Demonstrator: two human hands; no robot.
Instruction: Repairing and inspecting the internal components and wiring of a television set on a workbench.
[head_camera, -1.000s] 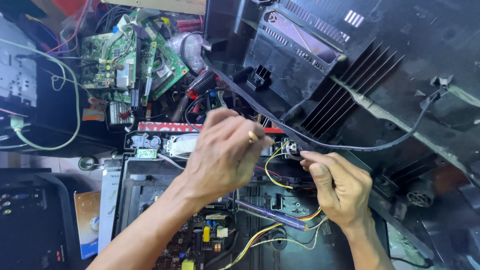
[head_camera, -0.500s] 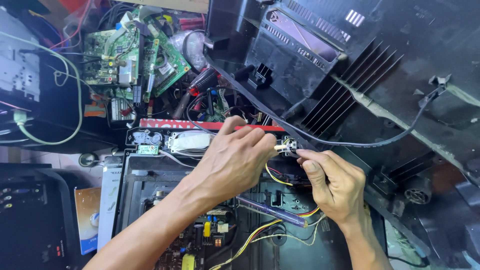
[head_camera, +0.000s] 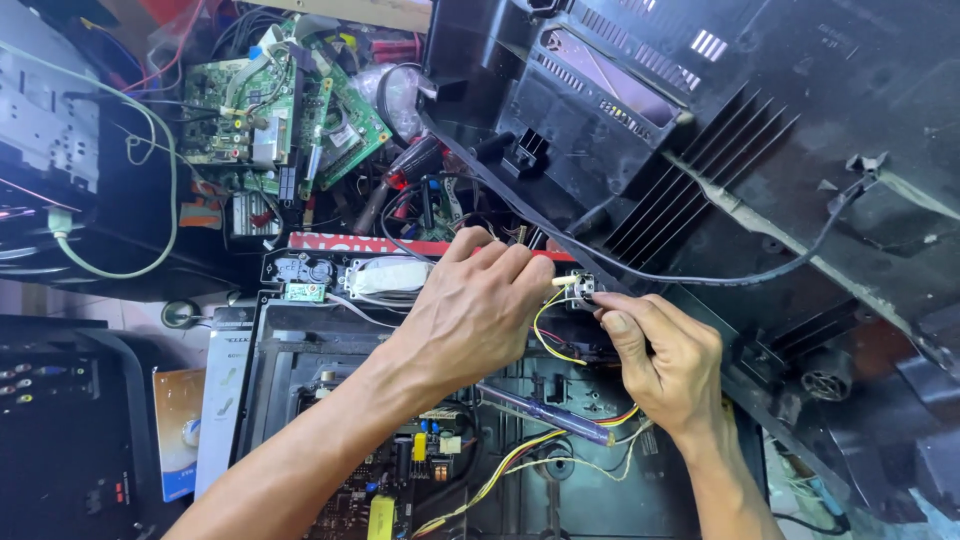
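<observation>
My left hand (head_camera: 478, 312) reaches across an opened electronic chassis (head_camera: 300, 345), its fingertips pinched on a thin yellow wire (head_camera: 545, 330) just left of a small white connector (head_camera: 583, 290). My right hand (head_camera: 668, 360) comes up from below and grips that connector between thumb and forefinger. The two hands nearly touch. A black cable (head_camera: 760, 265) runs from the connector along the big black plastic back cover (head_camera: 720, 130) that leans above. Yellow and red wires (head_camera: 520, 465) trail down into the chassis.
Green circuit boards (head_camera: 270, 120) and tangled cables are piled at the upper left. A purple-handled tool (head_camera: 545, 415) lies in the chassis under my hands. Black equipment (head_camera: 60, 440) stands at the lower left, and a pale green cable (head_camera: 150, 240) loops over a grey unit.
Both hands stay at the connector; my left fingers have shifted slightly lower on the yellow wire and my right thumb has closed onto the connector.
</observation>
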